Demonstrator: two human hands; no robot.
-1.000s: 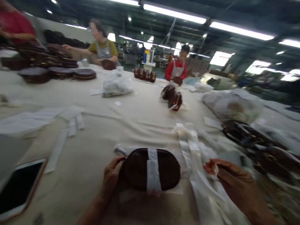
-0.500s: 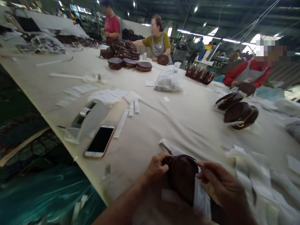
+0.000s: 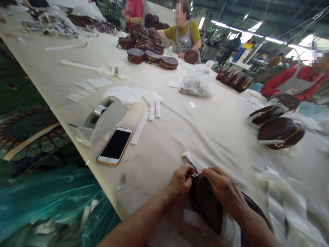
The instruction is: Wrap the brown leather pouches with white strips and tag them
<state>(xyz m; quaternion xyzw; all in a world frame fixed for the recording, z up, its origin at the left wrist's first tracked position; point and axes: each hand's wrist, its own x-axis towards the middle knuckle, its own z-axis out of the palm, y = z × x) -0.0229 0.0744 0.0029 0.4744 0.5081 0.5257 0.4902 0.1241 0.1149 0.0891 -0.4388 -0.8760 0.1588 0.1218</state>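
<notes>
A dark brown leather bag (image 3: 205,199) lies on the table right in front of me, with white wrapping (image 3: 232,226) showing at its near side. My left hand (image 3: 181,181) is closed on the bag's far left end. My right hand (image 3: 224,188) reaches across the top, its fingertips pinched on a small metal piece that looks like a zipper pull (image 3: 196,174), close to my left fingers. Just beyond both hands sticks out a narrow piece partly wrapped in white (image 3: 189,161). My right hand and forearm hide much of the bag.
Left of my hands lie a phone (image 3: 115,145), a tape dispenser (image 3: 99,120) and white paper strips (image 3: 140,127). Finished-looking brown bags (image 3: 280,133) stand at right; more are piled at the far side (image 3: 168,62). Crumpled white wrapping (image 3: 288,202) lies right. Co-workers stand across the table.
My right hand has moved left along the bag's top edge to meet my left hand, which keeps its hold. The view has shifted slightly left and down.
</notes>
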